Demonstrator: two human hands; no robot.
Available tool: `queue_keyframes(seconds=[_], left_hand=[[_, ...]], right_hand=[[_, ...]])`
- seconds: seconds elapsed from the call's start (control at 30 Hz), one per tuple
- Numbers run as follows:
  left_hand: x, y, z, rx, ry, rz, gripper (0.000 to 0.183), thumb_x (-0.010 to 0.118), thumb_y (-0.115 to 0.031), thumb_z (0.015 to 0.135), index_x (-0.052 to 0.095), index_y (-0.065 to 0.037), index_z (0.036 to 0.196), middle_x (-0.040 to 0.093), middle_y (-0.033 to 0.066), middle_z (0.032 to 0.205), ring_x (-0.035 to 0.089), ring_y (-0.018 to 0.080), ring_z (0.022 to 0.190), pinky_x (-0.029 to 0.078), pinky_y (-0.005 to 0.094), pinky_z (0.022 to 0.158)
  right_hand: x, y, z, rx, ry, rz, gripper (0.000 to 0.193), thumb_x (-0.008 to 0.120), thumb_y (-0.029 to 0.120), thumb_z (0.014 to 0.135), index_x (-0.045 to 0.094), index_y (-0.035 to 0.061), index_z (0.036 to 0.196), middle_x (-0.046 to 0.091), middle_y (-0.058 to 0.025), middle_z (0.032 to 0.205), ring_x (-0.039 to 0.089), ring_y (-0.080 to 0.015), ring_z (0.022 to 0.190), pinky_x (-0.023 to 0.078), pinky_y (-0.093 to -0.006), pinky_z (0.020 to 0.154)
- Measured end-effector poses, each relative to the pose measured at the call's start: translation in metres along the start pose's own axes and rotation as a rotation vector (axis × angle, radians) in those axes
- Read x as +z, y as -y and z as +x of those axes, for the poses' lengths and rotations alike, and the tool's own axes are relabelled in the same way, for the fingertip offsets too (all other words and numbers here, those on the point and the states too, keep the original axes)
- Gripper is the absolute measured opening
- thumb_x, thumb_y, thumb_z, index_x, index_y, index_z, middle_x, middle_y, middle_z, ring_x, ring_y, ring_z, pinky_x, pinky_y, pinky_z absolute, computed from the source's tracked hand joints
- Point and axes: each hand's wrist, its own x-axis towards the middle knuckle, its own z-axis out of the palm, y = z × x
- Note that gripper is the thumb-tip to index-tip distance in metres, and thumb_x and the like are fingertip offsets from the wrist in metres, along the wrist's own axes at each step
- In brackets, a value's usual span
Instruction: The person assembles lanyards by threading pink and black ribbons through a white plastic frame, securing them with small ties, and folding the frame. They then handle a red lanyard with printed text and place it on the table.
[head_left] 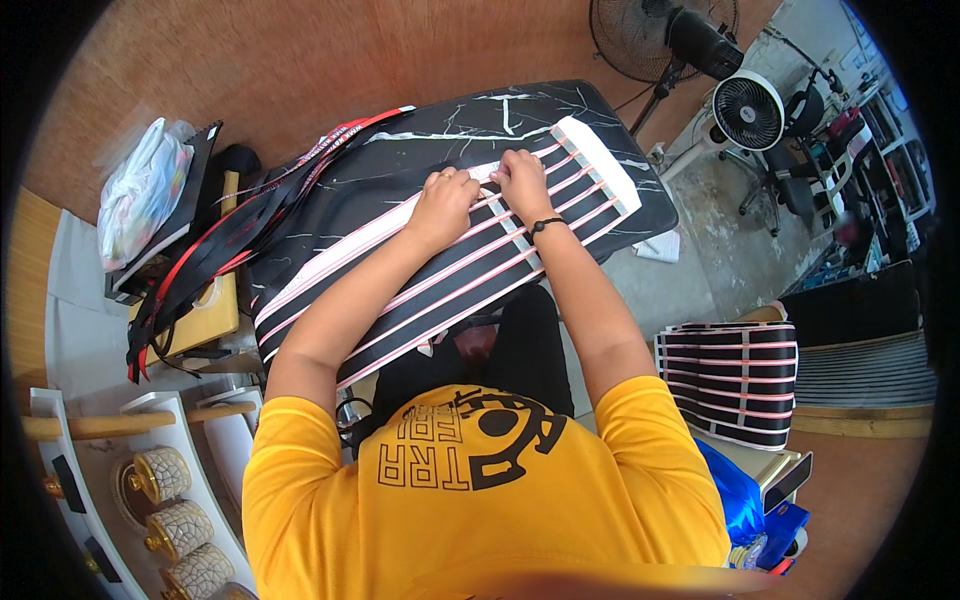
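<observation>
A long sheet (470, 262) with black bands and white, pink-edged stripes lies slantwise on a black table with white marble veins (440, 150). Narrow pale grey strips (518, 238) cross its bands, and its right end is plain white. Both my hands rest at the sheet's far edge, a short gap apart. Fingers curled together, my left hand (446, 204) presses down there. My right hand (522, 186), with a dark bracelet at the wrist, is closed in a pinch close to a grey strip. Whatever sits between the fingertips is too small to make out.
Black and red straps (215, 235) hang over the table's left end. Beside them stands a white plastic bag (147, 190). Another striped piece (728, 380) lies at my right. Two fans, one white (748, 110), stand beyond the table. Patterned jars (180, 528) are at lower left.
</observation>
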Motion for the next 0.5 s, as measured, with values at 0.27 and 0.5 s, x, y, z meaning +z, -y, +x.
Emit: queue_keyframes(seconds=[0.27, 0.5], left_hand=[[-0.027, -0.016, -0.021, -0.003, 0.065, -0.049, 0.004, 0.060, -0.001, 0.075, 0.060, -0.005, 0.077, 0.060, 0.0119, 0.083, 0.058, 0.0318, 0.088, 0.045, 0.0434, 0.080], [-0.041, -0.041, -0.036, 0.032, 0.085, -0.054, 0.002, 0.061, -0.003, 0.076, 0.060, -0.005, 0.077, 0.059, 0.0114, 0.083, 0.058, 0.0313, 0.088, 0.045, 0.0422, 0.081]], right_hand=[[-0.003, 0.004, 0.000, 0.013, 0.030, -0.033, 0.019, 0.077, 0.015, 0.078, 0.061, 0.0047, 0.079, 0.060, -0.0136, 0.086, 0.058, -0.0362, 0.089, 0.046, -0.0468, 0.080], [-0.004, 0.005, -0.004, -0.006, 0.111, -0.140, 0.017, 0.068, 0.018, 0.086, 0.059, 0.0063, 0.095, 0.059, -0.0148, 0.099, 0.058, -0.0367, 0.099, 0.047, -0.0500, 0.085]])
